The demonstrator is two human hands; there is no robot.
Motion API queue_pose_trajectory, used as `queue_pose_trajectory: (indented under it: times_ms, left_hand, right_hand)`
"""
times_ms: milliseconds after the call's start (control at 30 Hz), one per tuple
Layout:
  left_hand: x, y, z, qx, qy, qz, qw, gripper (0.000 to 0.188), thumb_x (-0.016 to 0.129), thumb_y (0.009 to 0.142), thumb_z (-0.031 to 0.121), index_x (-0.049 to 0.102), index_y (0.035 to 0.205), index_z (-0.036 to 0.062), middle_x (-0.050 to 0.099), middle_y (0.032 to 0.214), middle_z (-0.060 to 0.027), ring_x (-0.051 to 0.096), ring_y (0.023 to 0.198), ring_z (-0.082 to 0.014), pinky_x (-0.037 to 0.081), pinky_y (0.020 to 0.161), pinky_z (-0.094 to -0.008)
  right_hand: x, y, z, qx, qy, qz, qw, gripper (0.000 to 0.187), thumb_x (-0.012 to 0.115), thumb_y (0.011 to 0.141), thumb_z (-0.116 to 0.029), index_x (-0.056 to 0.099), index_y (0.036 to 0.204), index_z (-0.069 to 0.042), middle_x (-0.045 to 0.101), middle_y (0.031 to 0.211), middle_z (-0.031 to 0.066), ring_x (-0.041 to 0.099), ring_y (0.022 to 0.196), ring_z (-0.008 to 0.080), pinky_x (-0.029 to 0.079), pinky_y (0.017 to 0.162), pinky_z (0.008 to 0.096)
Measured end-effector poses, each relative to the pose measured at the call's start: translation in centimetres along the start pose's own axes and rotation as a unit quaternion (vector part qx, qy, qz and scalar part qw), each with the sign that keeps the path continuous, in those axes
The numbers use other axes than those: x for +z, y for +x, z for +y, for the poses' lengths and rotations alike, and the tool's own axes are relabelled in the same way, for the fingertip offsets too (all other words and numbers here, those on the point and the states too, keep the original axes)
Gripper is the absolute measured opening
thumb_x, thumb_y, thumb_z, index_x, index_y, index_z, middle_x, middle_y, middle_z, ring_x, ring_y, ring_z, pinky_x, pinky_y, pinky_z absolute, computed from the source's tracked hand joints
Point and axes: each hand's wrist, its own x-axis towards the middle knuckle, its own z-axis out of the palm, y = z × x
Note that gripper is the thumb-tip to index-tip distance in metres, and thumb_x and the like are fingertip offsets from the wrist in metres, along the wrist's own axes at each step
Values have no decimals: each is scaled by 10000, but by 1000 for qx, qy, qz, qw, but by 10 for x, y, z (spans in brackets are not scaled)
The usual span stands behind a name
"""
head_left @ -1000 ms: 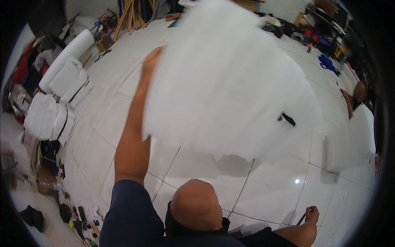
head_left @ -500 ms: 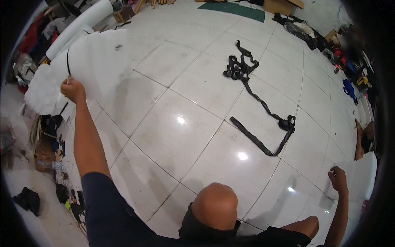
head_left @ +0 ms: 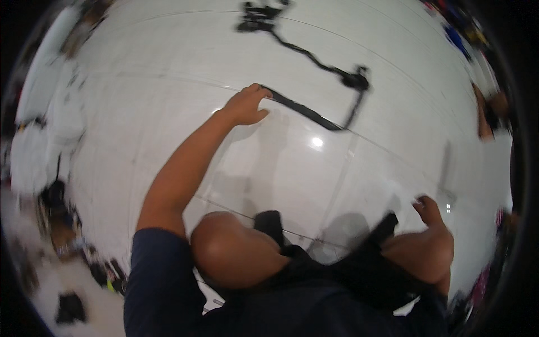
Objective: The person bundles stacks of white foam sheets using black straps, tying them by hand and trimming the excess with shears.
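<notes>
A long black strip [head_left: 306, 110], flat and ribbon-like, lies on the tiled floor with its near stretch straight and the rest bent and twisted away. At its left end is my left hand [head_left: 246, 105]. The fingertips meet or hover over that end, while the thumb stands apart, so this hand is open. My right hand [head_left: 430, 211] is beside my right knee, its fingers curled together. A small pale spot shows at those fingertips, too blurred to name.
The strip continues to a bunched lump [head_left: 356, 78] and a tangled heap [head_left: 258, 17] farther off. White sheets [head_left: 36, 151] and a white roll [head_left: 53, 42] lie along the left. A blue object [head_left: 457, 40] and another person's limb [head_left: 482, 112] are at the right.
My left hand has left the white sheet at the left and come to the strip's end. My right hand has drawn in beside the knee. The whole view has shifted.
</notes>
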Motion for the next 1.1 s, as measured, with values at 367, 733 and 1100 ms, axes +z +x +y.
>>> queue_pose_trajectory:
  times_ms: [367, 733, 1100]
  left_hand:
    - [127, 106, 145, 137, 215, -212, 943, 839, 733, 757, 382, 320, 1382, 5, 412, 1340, -263, 445, 1212, -392, 398, 994, -438]
    - [233, 136, 342, -159, -354, -267, 882, 220, 593, 879, 239, 548, 762, 58, 529, 660, -30, 479, 590, -102, 381, 543, -266]
    - [233, 258, 467, -170, -277, -151, 934, 281, 628, 864, 312, 575, 790, 46, 566, 730, -38, 478, 625, -100, 388, 574, -256]
  right_hand:
    - [107, -46, 30, -22, 318, -84, 944, 373, 663, 861, -300, 595, 1104, -25, 653, 997, 134, 626, 912, 229, 496, 809, 356]
    - [104, 86, -9, -125, 597, 9, 793, 816, 775, 735, -423, 397, 1317, 7, 484, 1257, 187, 542, 1070, 282, 461, 900, 398]
    - [46, 83, 155, 69, 556, 94, 823, 342, 526, 928, -352, 643, 952, -31, 629, 749, 104, 578, 704, 203, 459, 656, 363]
